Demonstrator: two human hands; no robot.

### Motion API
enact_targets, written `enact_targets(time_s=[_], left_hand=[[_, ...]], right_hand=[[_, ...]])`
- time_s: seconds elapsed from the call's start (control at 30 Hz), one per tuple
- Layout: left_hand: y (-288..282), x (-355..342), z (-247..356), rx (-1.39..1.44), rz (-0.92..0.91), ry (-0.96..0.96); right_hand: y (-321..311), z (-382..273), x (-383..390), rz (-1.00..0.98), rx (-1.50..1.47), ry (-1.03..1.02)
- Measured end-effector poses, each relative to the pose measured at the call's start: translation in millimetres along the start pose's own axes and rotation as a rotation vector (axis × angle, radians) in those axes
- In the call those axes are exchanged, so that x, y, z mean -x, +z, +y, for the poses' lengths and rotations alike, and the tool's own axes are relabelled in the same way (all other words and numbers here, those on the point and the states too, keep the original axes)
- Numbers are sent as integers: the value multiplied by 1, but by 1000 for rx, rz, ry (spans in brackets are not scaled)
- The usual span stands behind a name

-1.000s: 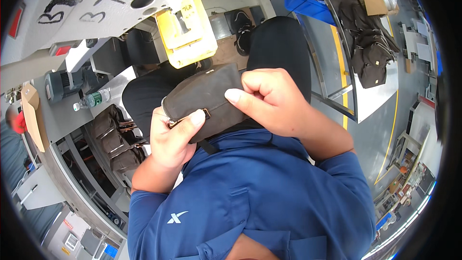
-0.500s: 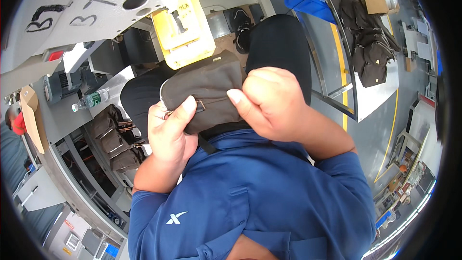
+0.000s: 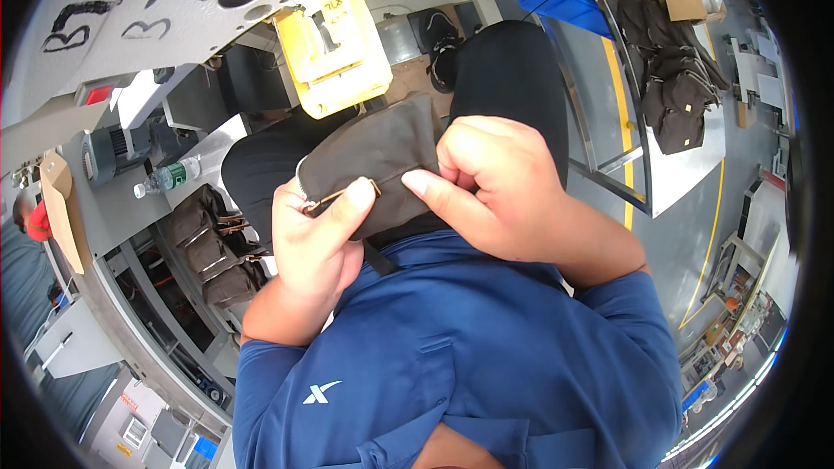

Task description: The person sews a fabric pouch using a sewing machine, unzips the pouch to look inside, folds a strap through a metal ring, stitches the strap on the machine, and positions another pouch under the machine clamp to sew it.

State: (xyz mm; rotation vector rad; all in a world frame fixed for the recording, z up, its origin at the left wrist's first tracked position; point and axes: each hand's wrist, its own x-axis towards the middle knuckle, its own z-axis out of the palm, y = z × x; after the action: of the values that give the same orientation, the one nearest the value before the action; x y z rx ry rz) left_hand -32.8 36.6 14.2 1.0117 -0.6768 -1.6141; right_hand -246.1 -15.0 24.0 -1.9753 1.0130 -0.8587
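Note:
A dark brown fabric pouch [image 3: 369,156] lies across my lap, held between both hands. My left hand [image 3: 314,239] grips its left end, fingers hidden underneath. The left thumb presses on a thin tan zipper pull [image 3: 337,197], and a bit of pale zipper shows along the pouch's left edge. My right hand [image 3: 499,191] has hold of the right end, thumb on the top face and fingers curled at the edge. A dark strap end [image 3: 379,260] hangs beside the left wrist.
Just beyond the pouch hangs a yellow template [image 3: 369,69] under a white machine body [image 3: 174,9]. A water bottle [image 3: 167,177] lies at left above stacked dark pouches [image 3: 208,239]. On the right table are more dark bags [image 3: 682,104]; a blue crate [image 3: 560,4] stands beside it.
The pouch has tilted, its right end now higher. My right thumb has moved slightly left onto it, and its fingers sit closer to the edge. The zipper pull shows more fully under my left thumb.

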Motion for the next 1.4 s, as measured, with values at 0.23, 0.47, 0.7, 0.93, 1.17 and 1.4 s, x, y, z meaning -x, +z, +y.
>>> enact_targets(time_s=[0.23,0.47,0.7,0.93,1.17,1.4], left_hand=[[1,-12,2,167,75,30],[4,-16,-6,190,5,34],[10,-3,1,57,-57,73],[16,7,2,-15,-33,97],[19,13,3,5,-61,101],[18,16,5,-8,-70,95]], right_hand=[[16,-4,-2,189,155,-257],[3,0,-3,194,205,-273],[-8,-2,-4,187,1,36],[7,4,-3,294,-122,101],[6,5,2,216,-214,136],[4,4,6,200,-237,153]])
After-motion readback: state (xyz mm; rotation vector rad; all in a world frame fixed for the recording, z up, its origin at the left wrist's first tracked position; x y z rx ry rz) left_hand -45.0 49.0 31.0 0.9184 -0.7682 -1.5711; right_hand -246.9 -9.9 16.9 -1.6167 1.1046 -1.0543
